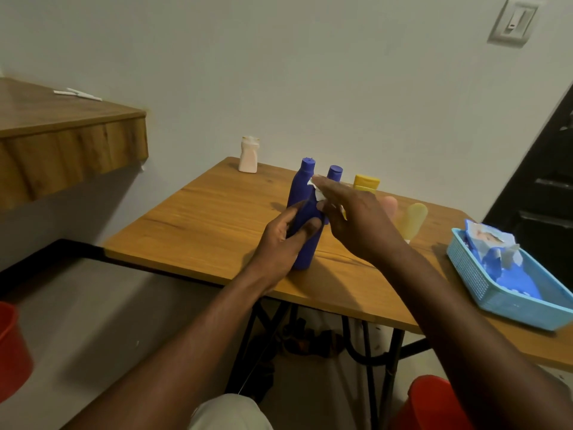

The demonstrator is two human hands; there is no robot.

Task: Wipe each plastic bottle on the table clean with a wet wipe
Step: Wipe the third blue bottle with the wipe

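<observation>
Task bottle: tall blue plastic bottle with a matching blue flip cap, narrow shoulder and wider lower body. Matte, no label visible.
Position: base down on the brown wood-grain counter, close to its near edge and roughly mid-width. It is the frontmost of the bottles.
Left hand: grip wrapped round the bottle's mid-body. Thumb lies across the near face, fingers curl round the left side.
Right hand: grip spread flat, fingers straight, thumb sticking out to the right and blurred. The fingers press the wipe onto the bottle's upper right side, just under the cap.
Wipe: small crumpled white wet wipe, mostly covered by the right fingers. Only the edges show at the fingertips, touching the bottle.
Behind it: second blue plastic bottle, same cap style, just beside the first. Its body is hidden by the hand.
Right of that: yellow plastic bottle; only its wide cap end shows above the right hand.
Further right: pale yellow rounded plastic bottle, blurred. Cannot tell whether it is upright or leaning.
Far corner: squat white plastic bottle, upright near the wall, well apart from the group.
Right edge of counter: light blue perforated plastic basket holding an opened blue-and-white wet wipe pack.
Surroundings: wooden shelf at upper left, red plastic buckets at lower left and lower right.
</observation>
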